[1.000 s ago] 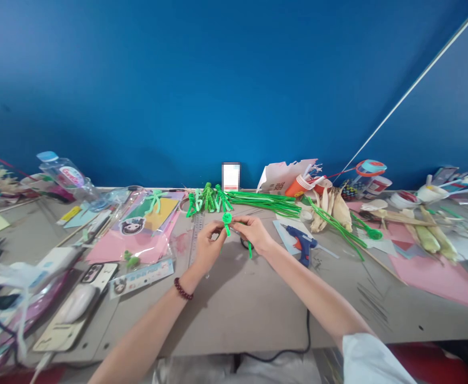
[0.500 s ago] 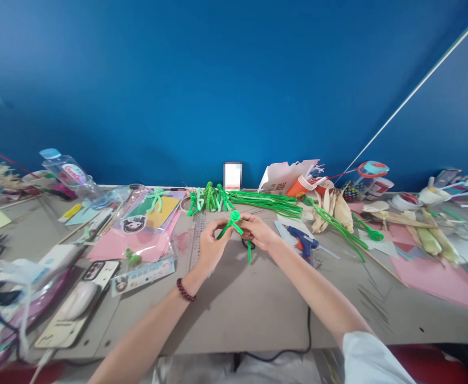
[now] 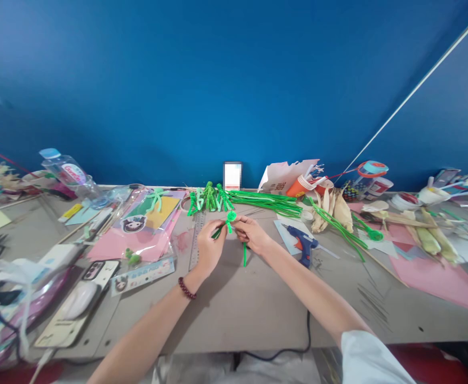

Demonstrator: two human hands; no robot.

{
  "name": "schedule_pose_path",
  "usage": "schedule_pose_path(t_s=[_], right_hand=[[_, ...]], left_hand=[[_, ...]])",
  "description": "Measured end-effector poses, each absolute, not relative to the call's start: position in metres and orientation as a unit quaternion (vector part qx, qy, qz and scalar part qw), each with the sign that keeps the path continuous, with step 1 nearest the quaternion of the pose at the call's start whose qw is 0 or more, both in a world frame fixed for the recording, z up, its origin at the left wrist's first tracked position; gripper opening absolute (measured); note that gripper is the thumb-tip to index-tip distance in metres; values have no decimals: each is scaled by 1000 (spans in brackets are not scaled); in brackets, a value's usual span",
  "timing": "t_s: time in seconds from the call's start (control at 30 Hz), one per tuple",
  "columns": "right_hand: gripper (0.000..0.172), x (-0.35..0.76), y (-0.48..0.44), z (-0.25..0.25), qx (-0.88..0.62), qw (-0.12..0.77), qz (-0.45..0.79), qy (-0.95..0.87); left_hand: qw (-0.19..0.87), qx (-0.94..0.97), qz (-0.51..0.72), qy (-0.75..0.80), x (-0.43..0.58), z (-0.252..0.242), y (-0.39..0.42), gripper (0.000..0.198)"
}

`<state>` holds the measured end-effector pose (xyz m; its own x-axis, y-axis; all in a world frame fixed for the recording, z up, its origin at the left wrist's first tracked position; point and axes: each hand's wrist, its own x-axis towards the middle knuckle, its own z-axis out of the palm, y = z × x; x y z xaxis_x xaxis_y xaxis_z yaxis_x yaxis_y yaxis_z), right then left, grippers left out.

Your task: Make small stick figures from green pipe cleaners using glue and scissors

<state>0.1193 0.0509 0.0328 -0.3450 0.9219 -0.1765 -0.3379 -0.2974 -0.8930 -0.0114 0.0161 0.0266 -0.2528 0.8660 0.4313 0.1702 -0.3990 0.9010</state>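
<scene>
Between my two hands, above the middle of the table, is a bright green pipe cleaner figure (image 3: 231, 216) with a round coiled head. My left hand (image 3: 211, 241) is closed on its left side, thumb and fingers pinching a green strand. On the other side my right hand (image 3: 252, 234) pinches it too, and one straight green end hangs below those fingers. Behind the hands stand several finished-looking green pipe cleaner figures (image 3: 209, 197) in a row. A bundle of loose green pipe cleaners (image 3: 268, 200) lies to their right.
A blue glue gun (image 3: 306, 244) lies right of my right hand, its cable near the front edge. A clear ruler (image 3: 196, 240) is beside my left hand. Farther left are a phone (image 3: 77, 306) and a bottle (image 3: 68, 169); dried husks (image 3: 341, 210) and pink paper (image 3: 442, 277) lie right.
The figure has shifted slightly left and its head sits a little lower. Its lower strands now point more downward, and my right hand has moved slightly left with it.
</scene>
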Motion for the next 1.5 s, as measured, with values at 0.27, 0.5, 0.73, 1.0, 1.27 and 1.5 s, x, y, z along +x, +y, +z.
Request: schedule_pose_path(t_s=[0.27, 0.5, 0.73, 1.0, 1.27, 1.5], right_hand=[[27, 110, 43, 35, -447, 494, 631, -397], [20, 107, 36, 40, -474, 499, 561, -461], [18, 106, 36, 34, -448, 520, 488, -539], [16, 105, 37, 26, -458, 517, 471, -549], [14, 110, 42, 27, -480, 526, 436, -549], [11, 111, 37, 28, -493, 529, 312, -616]], left_hand=[[265, 589, 600, 472, -13, 19, 19, 8], [356, 535, 613, 458, -11, 14, 23, 17], [507, 387, 641, 427, -7, 2, 30, 26], [583, 319, 632, 398, -11, 4, 35, 30], [615, 308, 613, 389, -14, 2, 39, 24], [525, 382, 623, 437, -19, 4, 38, 21]])
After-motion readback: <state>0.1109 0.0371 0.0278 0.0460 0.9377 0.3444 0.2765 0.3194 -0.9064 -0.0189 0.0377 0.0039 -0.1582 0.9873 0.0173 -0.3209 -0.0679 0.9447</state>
